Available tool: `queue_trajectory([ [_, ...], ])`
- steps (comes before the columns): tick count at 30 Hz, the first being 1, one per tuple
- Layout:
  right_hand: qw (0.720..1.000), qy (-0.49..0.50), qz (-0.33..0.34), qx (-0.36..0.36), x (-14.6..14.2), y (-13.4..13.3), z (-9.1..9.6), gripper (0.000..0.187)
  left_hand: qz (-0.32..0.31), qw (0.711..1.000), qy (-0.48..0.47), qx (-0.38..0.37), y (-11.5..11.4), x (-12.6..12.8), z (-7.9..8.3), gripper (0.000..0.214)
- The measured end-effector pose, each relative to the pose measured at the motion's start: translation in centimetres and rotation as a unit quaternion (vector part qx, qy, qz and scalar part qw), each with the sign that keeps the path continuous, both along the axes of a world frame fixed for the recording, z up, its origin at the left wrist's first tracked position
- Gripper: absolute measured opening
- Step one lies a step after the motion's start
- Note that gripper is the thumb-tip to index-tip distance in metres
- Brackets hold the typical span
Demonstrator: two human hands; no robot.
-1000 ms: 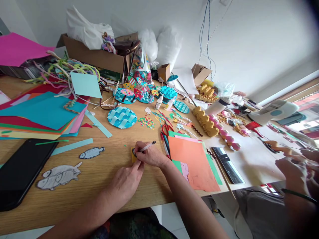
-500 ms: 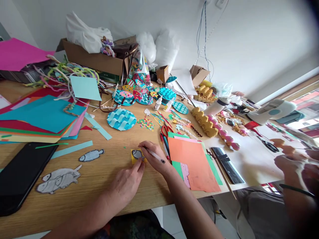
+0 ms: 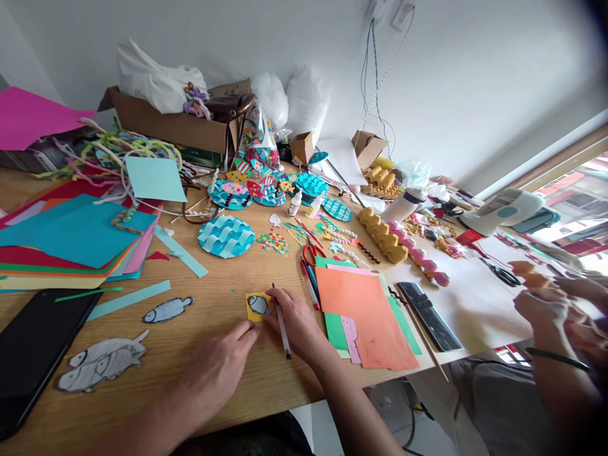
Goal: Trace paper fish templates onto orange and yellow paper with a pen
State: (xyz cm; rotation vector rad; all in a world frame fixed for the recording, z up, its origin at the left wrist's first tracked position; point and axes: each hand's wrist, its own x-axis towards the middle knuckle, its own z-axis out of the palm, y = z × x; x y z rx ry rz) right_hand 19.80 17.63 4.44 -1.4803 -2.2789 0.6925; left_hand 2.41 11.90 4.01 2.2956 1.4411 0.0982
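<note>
Yellow card [image 3: 249, 312] flat on the bench [image 3: 213, 285]

My right grip [image 3: 294, 316] is closed round a slim pen [image 3: 284, 332], which slants across the fingers. My left grip [image 3: 216, 364] is loosely curled, its fingertips close together by the card's near edge; I cannot tell whether they pinch anything.

I judge the card to be light, thin and easily creased, apt to slide on the wood. Its edges look the best hold, pressed lightly at the seven o'clock corner, clear of the dark-outlined grey fish [image 3: 259, 304] that shows on it. Whether that fish is stuck down, I cannot tell.

The card lies at one o'clock from my left grip and ten o'clock from my right, whose fingers seem to overlap its four o'clock corner. Another paper fish [image 3: 168, 310] lies at nine o'clock from the card, well apart from both grips.
</note>
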Motion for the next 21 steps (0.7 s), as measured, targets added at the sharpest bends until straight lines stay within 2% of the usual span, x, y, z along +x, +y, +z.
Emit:
queue_trajectory([
  [3,1.0,-0.027,-0.012,0.0,-0.5,-0.5,0.1,0.043,0.032,0.997,-0.067,0.027,0.5,-1.8,-0.4,0.047],
  [7,0.998,-0.049,-0.033,-0.005,-1.0,-1.0,0.2,0.038,0.085,0.978,-0.184,0.051,1.6,-3.6,-1.0,0.038],
  [11,0.998,-0.043,-0.052,0.006,-1.3,-1.3,-0.1,0.034,0.14,0.951,-0.275,-0.015,3.0,-4.1,-1.2,0.037],
  [17,0.996,0.013,-0.07,0.06,-1.0,-1.8,-1.8,0.04,0.225,0.858,-0.441,-0.137,4.3,-3.5,0.3,0.049],
  [19,0.993,0.043,-0.076,0.081,-0.9,-1.9,-2.4,0.04,0.231,0.846,-0.454,-0.155,4.6,-3.3,0.6,0.051],
  [21,0.989,0.06,-0.083,0.103,-0.9,-2.0,-3.0,0.039,0.216,0.856,-0.439,-0.166,5.0,-3.0,0.4,0.051],
])
